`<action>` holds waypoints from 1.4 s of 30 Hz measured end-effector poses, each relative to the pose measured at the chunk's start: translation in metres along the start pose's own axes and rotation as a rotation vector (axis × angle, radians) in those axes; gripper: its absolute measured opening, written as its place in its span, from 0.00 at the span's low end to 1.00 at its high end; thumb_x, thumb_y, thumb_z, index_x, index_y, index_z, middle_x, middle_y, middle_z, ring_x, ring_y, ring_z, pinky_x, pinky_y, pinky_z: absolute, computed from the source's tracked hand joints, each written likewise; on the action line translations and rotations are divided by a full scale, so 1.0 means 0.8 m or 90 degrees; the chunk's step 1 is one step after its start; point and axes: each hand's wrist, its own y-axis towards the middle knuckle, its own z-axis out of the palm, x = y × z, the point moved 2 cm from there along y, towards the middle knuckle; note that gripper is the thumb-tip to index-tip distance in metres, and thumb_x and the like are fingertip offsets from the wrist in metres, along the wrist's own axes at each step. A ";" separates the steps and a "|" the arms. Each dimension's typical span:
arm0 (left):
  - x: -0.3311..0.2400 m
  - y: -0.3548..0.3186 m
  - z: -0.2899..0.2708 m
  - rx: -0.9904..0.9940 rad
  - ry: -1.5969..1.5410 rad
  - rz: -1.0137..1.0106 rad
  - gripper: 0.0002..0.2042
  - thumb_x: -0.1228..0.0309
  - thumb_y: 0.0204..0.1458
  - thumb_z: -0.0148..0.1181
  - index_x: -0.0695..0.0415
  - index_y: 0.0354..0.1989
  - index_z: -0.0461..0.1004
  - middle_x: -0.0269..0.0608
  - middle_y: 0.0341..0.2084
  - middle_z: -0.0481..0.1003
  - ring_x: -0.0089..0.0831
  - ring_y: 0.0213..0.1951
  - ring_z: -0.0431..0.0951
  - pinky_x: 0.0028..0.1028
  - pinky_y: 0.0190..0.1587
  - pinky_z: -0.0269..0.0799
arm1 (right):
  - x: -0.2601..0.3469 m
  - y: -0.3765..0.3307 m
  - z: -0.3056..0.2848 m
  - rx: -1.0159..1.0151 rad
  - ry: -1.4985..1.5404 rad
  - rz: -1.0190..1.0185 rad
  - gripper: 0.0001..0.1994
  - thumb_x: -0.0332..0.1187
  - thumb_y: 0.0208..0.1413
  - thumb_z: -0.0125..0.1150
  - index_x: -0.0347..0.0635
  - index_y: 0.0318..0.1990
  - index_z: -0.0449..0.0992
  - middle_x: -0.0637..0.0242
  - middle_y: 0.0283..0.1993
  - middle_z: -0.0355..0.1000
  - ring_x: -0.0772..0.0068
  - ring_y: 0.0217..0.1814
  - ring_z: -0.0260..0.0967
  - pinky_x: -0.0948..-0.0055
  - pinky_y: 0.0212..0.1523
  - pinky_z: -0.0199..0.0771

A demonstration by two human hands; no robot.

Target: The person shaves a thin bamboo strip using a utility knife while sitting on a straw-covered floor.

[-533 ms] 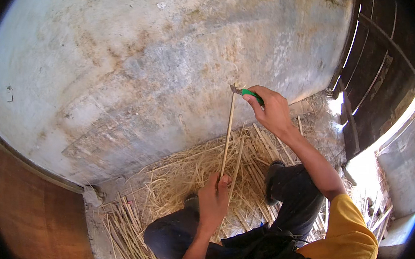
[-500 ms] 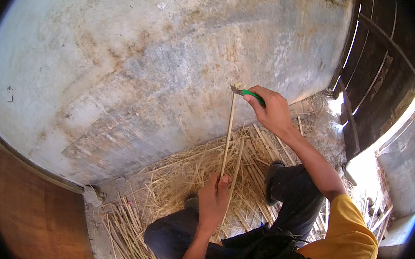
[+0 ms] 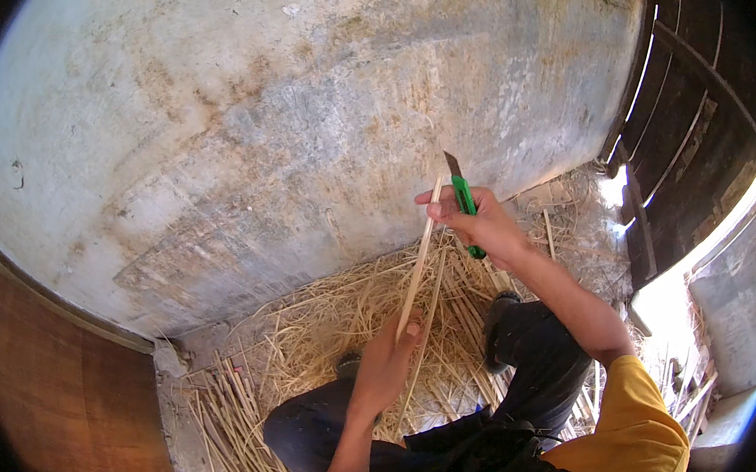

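Stripping step, I judge: left hand closed around the lower end of a pale cane strip slanting up over the straw-littered floor, right hand clenching a green utility knife at its top end; next stroke needs a steady, shallow blade angle.

Stained grey plaster wall, straw-strewn floor, dark slatted door, sunlight beyond.

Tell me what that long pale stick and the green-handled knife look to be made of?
The stick looks like a split cane or reed strip: pale yellow, matte, straight, like the stalks littering the floor. The knife seems to have a glossy green plastic handle and a thin grey blade, probably metal, gripped in the right hand.
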 end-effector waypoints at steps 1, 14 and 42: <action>0.000 0.001 0.002 0.002 -0.001 -0.002 0.17 0.62 0.73 0.46 0.63 0.54 0.74 0.39 0.31 0.78 0.25 0.34 0.79 0.27 0.43 0.75 | 0.004 -0.007 0.005 0.022 -0.018 -0.008 0.15 0.38 0.64 0.67 0.41 0.53 0.82 0.82 0.24 0.66 0.90 0.21 0.52 0.82 0.23 0.49; -0.021 0.000 -0.009 0.035 -0.360 -0.126 0.14 0.66 0.72 0.49 0.64 0.53 0.75 0.37 0.27 0.76 0.25 0.23 0.77 0.26 0.25 0.74 | -0.005 -0.029 0.026 0.068 0.029 -0.092 0.13 0.34 0.61 0.70 0.33 0.48 0.82 0.65 0.39 0.82 0.78 0.42 0.78 0.75 0.48 0.80; -0.018 -0.006 0.003 -0.168 -0.343 -0.056 0.10 0.65 0.71 0.51 0.59 0.48 0.72 0.26 0.22 0.67 0.11 0.17 0.61 0.18 0.16 0.56 | -0.012 -0.076 0.053 0.058 -0.486 -0.501 0.19 0.36 0.50 0.75 0.45 0.49 0.80 0.65 0.33 0.77 0.59 0.29 0.78 0.64 0.28 0.76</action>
